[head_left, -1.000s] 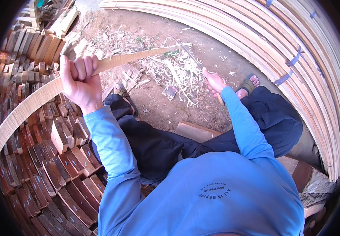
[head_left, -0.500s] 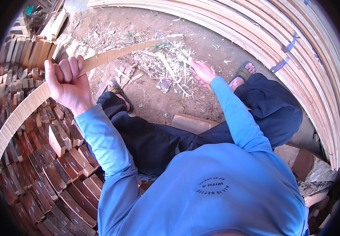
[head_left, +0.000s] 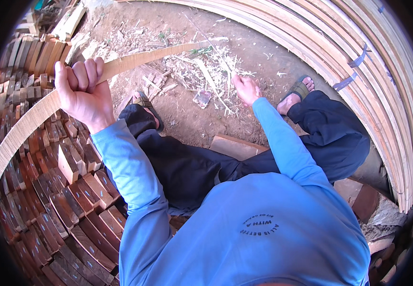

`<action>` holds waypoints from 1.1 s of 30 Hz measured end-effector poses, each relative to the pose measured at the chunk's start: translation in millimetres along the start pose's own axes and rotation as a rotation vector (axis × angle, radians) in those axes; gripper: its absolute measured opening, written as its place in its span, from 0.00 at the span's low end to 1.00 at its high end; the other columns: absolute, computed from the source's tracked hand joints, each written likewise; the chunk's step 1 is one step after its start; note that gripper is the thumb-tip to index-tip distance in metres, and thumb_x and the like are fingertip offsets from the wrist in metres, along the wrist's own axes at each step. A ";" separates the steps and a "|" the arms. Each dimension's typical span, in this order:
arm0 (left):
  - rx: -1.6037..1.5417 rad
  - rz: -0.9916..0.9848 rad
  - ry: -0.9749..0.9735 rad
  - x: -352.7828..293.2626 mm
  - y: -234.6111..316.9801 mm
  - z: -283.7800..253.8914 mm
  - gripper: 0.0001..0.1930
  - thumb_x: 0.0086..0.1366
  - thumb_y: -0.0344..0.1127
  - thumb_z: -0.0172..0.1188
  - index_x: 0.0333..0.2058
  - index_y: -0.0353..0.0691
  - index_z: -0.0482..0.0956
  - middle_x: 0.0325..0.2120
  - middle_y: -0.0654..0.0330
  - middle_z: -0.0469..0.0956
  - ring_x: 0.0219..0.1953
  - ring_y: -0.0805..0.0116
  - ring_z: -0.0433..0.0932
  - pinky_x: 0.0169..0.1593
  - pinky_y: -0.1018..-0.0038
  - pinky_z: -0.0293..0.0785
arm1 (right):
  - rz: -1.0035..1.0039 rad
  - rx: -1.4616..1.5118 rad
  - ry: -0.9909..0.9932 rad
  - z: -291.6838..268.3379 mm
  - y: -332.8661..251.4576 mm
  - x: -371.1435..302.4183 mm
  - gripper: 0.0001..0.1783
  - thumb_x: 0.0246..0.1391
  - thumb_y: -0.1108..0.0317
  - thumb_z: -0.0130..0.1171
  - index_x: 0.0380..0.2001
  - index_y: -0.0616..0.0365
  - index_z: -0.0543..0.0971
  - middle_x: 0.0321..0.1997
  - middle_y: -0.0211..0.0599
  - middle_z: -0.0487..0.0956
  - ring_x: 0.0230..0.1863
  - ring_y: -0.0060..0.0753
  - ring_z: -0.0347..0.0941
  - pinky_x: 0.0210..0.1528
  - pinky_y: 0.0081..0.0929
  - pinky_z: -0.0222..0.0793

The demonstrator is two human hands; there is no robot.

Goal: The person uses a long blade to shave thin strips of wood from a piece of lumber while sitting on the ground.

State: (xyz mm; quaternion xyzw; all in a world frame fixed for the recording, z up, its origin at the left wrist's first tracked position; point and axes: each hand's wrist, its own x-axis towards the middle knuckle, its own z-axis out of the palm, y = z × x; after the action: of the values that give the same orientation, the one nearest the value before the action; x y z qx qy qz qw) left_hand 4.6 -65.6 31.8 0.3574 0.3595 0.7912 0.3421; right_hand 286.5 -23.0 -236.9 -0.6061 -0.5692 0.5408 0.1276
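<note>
My left hand [head_left: 86, 93] is closed around a long, narrow wooden strip [head_left: 144, 57], raised on the left. One end of the strip reaches out over the shavings and tapers to a thin tip; the other runs down past the stacked wood at the left. My right hand [head_left: 247, 90] is closed low over the ground, to the right of the strip. It grips what looks like a long knife, whose thin blade [head_left: 220, 57] shows almost edge-on and slants away up-left near the strip's tip. The fist hides most of the handle.
Pale wood shavings [head_left: 206, 71] litter the dirt floor between my sandalled feet. Rows of short reddish-brown wood blocks [head_left: 73, 209] fill the left side. Long boards [head_left: 311, 28] are stacked along the right and far side. A wooden block [head_left: 235, 148] lies beneath my legs.
My right hand has shifted slightly, with the knife blade's tip now farther up and to the right. The left hand's hold on the strip stays nearly the same.
</note>
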 end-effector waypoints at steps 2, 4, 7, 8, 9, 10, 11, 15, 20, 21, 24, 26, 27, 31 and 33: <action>0.033 0.009 0.020 1.3 -1.6 4.1 0.27 0.70 0.38 0.50 0.14 0.52 0.46 0.10 0.70 0.42 0.18 0.75 0.41 0.28 0.73 0.46 | 0.217 -0.013 0.033 8.4 14.7 10.8 0.35 0.62 0.37 0.41 0.27 0.63 0.75 0.14 0.36 0.69 0.10 0.29 0.66 0.14 0.31 0.64; -0.023 -0.017 0.008 1.8 -2.0 2.3 0.27 0.70 0.38 0.50 0.14 0.51 0.46 0.11 0.70 0.42 0.18 0.75 0.41 0.28 0.73 0.46 | 0.400 0.087 0.052 5.7 18.8 21.4 0.35 0.61 0.36 0.42 0.24 0.62 0.73 0.11 0.34 0.67 0.09 0.28 0.65 0.14 0.32 0.65; 0.043 0.025 0.048 0.9 0.0 -6.9 0.27 0.70 0.37 0.49 0.14 0.51 0.46 0.11 0.70 0.43 0.17 0.75 0.41 0.28 0.73 0.47 | 0.312 0.083 0.023 -9.1 -26.4 -4.1 0.35 0.62 0.36 0.42 0.21 0.60 0.73 0.12 0.34 0.68 0.10 0.28 0.66 0.14 0.32 0.65; 0.005 0.010 0.024 1.5 0.6 -7.4 0.26 0.70 0.37 0.49 0.14 0.51 0.46 0.11 0.70 0.43 0.18 0.75 0.41 0.28 0.73 0.47 | 0.267 -0.007 0.024 -7.4 -25.8 2.8 0.35 0.62 0.37 0.43 0.21 0.62 0.74 0.13 0.35 0.70 0.10 0.30 0.68 0.16 0.34 0.67; -0.032 -0.005 0.000 1.4 1.6 -7.3 0.26 0.70 0.37 0.49 0.14 0.51 0.46 0.11 0.70 0.43 0.18 0.75 0.41 0.29 0.73 0.48 | 0.135 -0.019 0.037 -5.7 -21.9 2.5 0.35 0.62 0.37 0.43 0.23 0.62 0.76 0.14 0.37 0.71 0.11 0.31 0.69 0.18 0.34 0.68; 0.009 0.008 0.038 0.9 1.7 -6.6 0.27 0.70 0.37 0.49 0.14 0.51 0.46 0.11 0.70 0.43 0.18 0.75 0.41 0.29 0.72 0.49 | 0.002 -0.032 0.048 -3.9 -17.3 0.5 0.34 0.62 0.37 0.43 0.26 0.62 0.77 0.15 0.38 0.72 0.12 0.32 0.71 0.19 0.34 0.69; 0.000 -0.001 0.036 -0.6 0.9 -6.5 0.27 0.70 0.37 0.49 0.14 0.51 0.46 0.11 0.70 0.43 0.18 0.75 0.41 0.29 0.72 0.49 | -0.129 -0.044 0.053 1.6 -8.9 -0.6 0.34 0.62 0.38 0.44 0.28 0.62 0.79 0.16 0.40 0.74 0.13 0.33 0.72 0.20 0.35 0.70; -0.025 -0.003 0.026 2.8 -2.1 -1.2 0.27 0.72 0.40 0.49 0.15 0.51 0.47 0.11 0.70 0.42 0.17 0.75 0.40 0.27 0.72 0.46 | -0.195 -0.347 0.292 26.6 36.4 24.5 0.33 0.62 0.38 0.44 0.37 0.60 0.81 0.21 0.45 0.77 0.18 0.36 0.75 0.23 0.37 0.72; -0.026 0.004 0.044 3.7 -2.1 -6.1 0.26 0.72 0.39 0.48 0.15 0.50 0.47 0.11 0.70 0.42 0.17 0.76 0.40 0.27 0.72 0.46 | 0.379 0.033 -0.016 -3.0 -14.3 10.3 0.37 0.62 0.38 0.40 0.42 0.64 0.81 0.30 0.49 0.81 0.31 0.34 0.80 0.22 0.32 0.72; -0.017 0.014 0.047 3.3 -1.4 -7.4 0.26 0.72 0.39 0.48 0.15 0.50 0.47 0.11 0.69 0.42 0.17 0.76 0.40 0.27 0.72 0.46 | 0.304 0.010 -0.052 -6.8 -22.5 1.3 0.36 0.62 0.38 0.40 0.41 0.62 0.81 0.29 0.49 0.81 0.31 0.37 0.80 0.24 0.34 0.73; 0.026 0.024 0.046 3.1 -0.4 -5.2 0.26 0.72 0.39 0.47 0.15 0.50 0.47 0.11 0.69 0.42 0.17 0.75 0.40 0.27 0.72 0.45 | -0.072 -0.197 0.024 -5.8 -14.6 1.6 0.32 0.62 0.39 0.42 0.39 0.58 0.81 0.29 0.52 0.81 0.36 0.51 0.80 0.41 0.42 0.75; 0.043 0.017 0.064 2.6 -0.3 -0.9 0.27 0.72 0.39 0.48 0.14 0.51 0.46 0.11 0.70 0.42 0.17 0.75 0.40 0.28 0.73 0.47 | -0.140 -0.297 0.090 6.8 16.5 8.2 0.32 0.63 0.40 0.42 0.38 0.61 0.80 0.29 0.54 0.80 0.36 0.53 0.79 0.47 0.46 0.72; 0.042 0.012 0.068 3.8 -1.9 1.2 0.28 0.71 0.39 0.49 0.14 0.51 0.45 0.11 0.70 0.42 0.18 0.75 0.41 0.28 0.73 0.47 | -0.171 -0.349 0.133 10.2 30.4 12.0 0.32 0.63 0.41 0.42 0.38 0.62 0.79 0.29 0.54 0.80 0.36 0.54 0.78 0.51 0.48 0.70; 0.022 0.017 0.156 6.5 -0.9 -0.5 0.27 0.72 0.39 0.48 0.14 0.51 0.45 0.11 0.70 0.42 0.18 0.75 0.41 0.28 0.73 0.48 | 0.167 -0.187 0.110 9.8 46.3 32.6 0.36 0.61 0.39 0.42 0.42 0.66 0.78 0.23 0.45 0.78 0.22 0.41 0.77 0.27 0.38 0.74; 0.103 0.069 0.206 4.8 -2.1 -5.5 0.26 0.72 0.40 0.46 0.15 0.50 0.46 0.12 0.69 0.43 0.18 0.75 0.42 0.28 0.73 0.50 | 0.242 -0.082 0.041 -0.5 13.4 17.5 0.37 0.61 0.38 0.42 0.40 0.68 0.77 0.18 0.40 0.75 0.16 0.35 0.73 0.18 0.34 0.71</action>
State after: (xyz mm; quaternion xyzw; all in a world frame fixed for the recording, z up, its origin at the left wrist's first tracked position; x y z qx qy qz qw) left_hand -1.8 -62.4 29.0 0.3033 0.4206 0.8155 0.2572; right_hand 290.2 -12.6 -255.9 -0.6860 -0.5107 0.5160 0.0478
